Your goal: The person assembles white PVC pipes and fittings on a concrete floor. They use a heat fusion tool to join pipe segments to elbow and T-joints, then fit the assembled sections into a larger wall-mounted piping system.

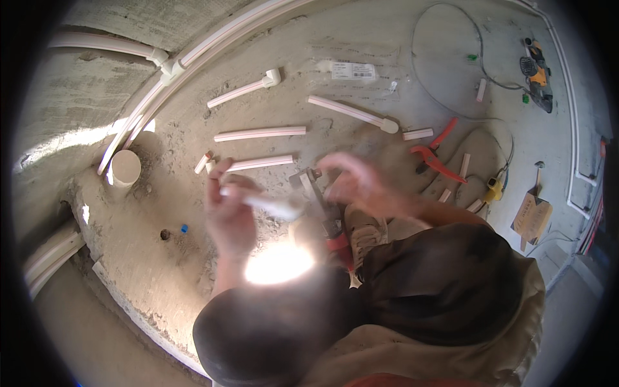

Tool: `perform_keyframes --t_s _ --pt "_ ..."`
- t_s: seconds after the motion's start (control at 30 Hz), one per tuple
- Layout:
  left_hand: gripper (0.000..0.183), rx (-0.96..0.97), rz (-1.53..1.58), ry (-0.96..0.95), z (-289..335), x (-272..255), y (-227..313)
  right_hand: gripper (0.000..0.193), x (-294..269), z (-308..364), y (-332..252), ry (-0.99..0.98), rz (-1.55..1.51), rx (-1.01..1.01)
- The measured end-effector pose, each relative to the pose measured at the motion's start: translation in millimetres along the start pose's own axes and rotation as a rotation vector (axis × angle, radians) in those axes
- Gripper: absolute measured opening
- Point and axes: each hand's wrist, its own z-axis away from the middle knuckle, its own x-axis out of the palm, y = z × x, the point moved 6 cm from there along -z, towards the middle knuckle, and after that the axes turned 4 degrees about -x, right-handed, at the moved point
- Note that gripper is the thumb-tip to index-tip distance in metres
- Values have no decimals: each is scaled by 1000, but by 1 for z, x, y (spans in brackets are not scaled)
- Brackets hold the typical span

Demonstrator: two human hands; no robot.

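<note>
My left hand [232, 216] is closed round a short white plastic pipe [274, 205], which points to the right and is smeared by motion. To its right, my right hand [364, 184] is blurred, its fingers curved and apart with nothing visible between them. Beside those fingers stands a pipe welding tool [313, 193] with a metal heating plate and a red handle [340, 248], close to my shoe [366, 235]. Just beyond my left hand lie a straight white pipe [261, 162] and a small fitting [203, 162].
Further off lie another pipe [260, 133], a pipe with an elbow [242, 92] and a pipe with an end fitting [353, 114]. Red pipe cutters [438, 155] rest at the right near cables and a yellow plug [494, 189]. A power tool [537, 74] is at the far right.
</note>
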Motion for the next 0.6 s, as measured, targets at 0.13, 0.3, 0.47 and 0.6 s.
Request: perform_keyframes --t_s 0.13,0.3,0.47,0.6 --pt "59 14 359 -381 24 -19 53 47 -100 1 18 539 1175 -141" --pt "69 -291 451 -373 61 -24 22 44 -151 0 72 444 1069 82" --pt "77 -205 360 -125 74 -21 36 34 -141 -6 36 363 370 -32" --pt "50 26 83 272 52 -61 66 36 -101 -49 -39 49 -250 -41"
